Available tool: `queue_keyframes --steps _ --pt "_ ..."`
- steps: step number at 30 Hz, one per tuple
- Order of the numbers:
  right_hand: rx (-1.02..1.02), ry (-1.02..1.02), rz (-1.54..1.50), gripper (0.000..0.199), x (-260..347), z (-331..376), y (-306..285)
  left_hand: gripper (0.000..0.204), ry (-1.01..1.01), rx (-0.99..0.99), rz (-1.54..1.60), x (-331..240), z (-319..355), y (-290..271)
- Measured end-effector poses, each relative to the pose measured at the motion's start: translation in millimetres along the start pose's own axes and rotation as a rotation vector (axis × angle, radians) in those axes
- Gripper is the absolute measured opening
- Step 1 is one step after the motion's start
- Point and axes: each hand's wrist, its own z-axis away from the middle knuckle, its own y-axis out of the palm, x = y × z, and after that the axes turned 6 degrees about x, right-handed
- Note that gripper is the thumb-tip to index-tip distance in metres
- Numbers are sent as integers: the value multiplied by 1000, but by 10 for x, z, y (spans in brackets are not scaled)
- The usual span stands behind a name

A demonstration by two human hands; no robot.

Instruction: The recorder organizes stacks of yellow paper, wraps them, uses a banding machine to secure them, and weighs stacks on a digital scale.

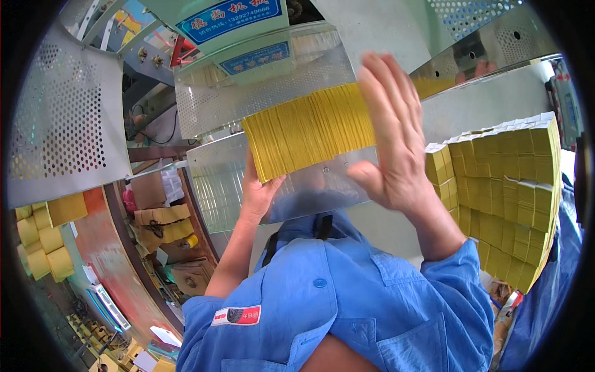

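A long row of thin yellow paper pieces (310, 130), packed face to face on edge, lies across a shiny metal tray (214, 180) in front of me. Their exact kind I cannot make out. My left hand (257, 192) grips the row's left end, its thumb at the near lower corner and its other fingers mostly hidden behind the paper. At the right end, my right hand (396, 136) is raised flat with fingers stretched out and thumb apart. It is slightly blurred, and whether its palm touches the paper is unclear.
Behind the row stands a pale green machine (334, 12) with a clear cover (266, 68). A perforated metal panel (68, 118) is at left. Bundles of yellow paper (502, 204) are piled high at right. A reddish bench (118, 248) stands lower left.
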Motion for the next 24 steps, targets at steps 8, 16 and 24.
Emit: queue_keyframes --steps 8,16,24 --pt "313 -42 168 78 -72 -109 253 55 -108 -23 73 -88 82 137" --pt "136 -39 -54 55 -300 355 307 49 -157 -29 -22 -108 117 159" --pt "-48 735 -583 53 -1121 1590 512 43 -116 -19 18 129 -18 24"
